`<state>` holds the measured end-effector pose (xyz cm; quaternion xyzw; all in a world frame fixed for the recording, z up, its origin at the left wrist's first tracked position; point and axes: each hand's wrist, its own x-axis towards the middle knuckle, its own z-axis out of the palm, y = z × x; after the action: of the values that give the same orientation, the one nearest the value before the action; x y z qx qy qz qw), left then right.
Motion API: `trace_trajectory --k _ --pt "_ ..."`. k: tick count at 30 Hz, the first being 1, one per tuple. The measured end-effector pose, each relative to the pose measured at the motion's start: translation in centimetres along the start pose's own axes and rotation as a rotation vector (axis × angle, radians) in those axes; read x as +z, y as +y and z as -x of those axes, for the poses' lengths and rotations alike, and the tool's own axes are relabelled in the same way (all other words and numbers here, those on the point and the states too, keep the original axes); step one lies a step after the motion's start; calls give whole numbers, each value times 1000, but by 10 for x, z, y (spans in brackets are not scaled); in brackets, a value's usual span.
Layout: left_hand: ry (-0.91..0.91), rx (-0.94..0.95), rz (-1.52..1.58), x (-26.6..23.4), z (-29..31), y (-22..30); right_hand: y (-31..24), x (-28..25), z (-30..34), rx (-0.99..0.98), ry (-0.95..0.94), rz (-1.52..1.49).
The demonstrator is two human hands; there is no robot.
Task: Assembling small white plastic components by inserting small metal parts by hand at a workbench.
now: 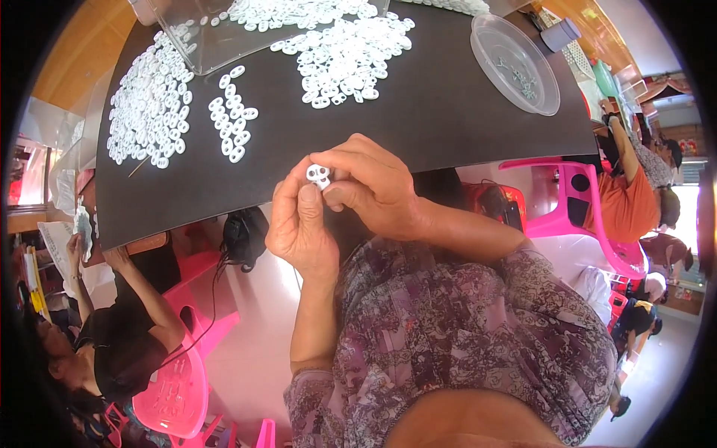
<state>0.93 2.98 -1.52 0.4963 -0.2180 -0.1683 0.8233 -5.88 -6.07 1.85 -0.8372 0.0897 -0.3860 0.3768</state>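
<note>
Working at near edge of dark tabletop [433, 119]; holding left hand [302, 231] and right hand [377, 175] close together there, pinching small white two-holed piece [318, 174] in fingertips. Probably best gripping rim, leaving holes uncovered. Seeing on tabletop: clear bin [240, 48] toward far left, white heaps [153, 104] at left and far middle, round clear dish [504, 45] at far right. Maybe risking brushing loose white ovals [237, 112] left of tabletop's middle.

Frame centre: left hand [302, 237] and right hand [379, 183] hold a white part [318, 175] between fingertips. Upper left: heap of white oval pieces [149, 108] on dark table [441, 104]. Upper right: clear round tray [496, 46].
</note>
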Motion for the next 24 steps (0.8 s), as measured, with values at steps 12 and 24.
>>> trace_trajectory --k 12,24 --pt "-53 -113 -45 3 -3 17 -7 -3 1 422 39 -380" --pt "-54 -171 -22 3 -4 18 -7 -2 1 448 72 -344"
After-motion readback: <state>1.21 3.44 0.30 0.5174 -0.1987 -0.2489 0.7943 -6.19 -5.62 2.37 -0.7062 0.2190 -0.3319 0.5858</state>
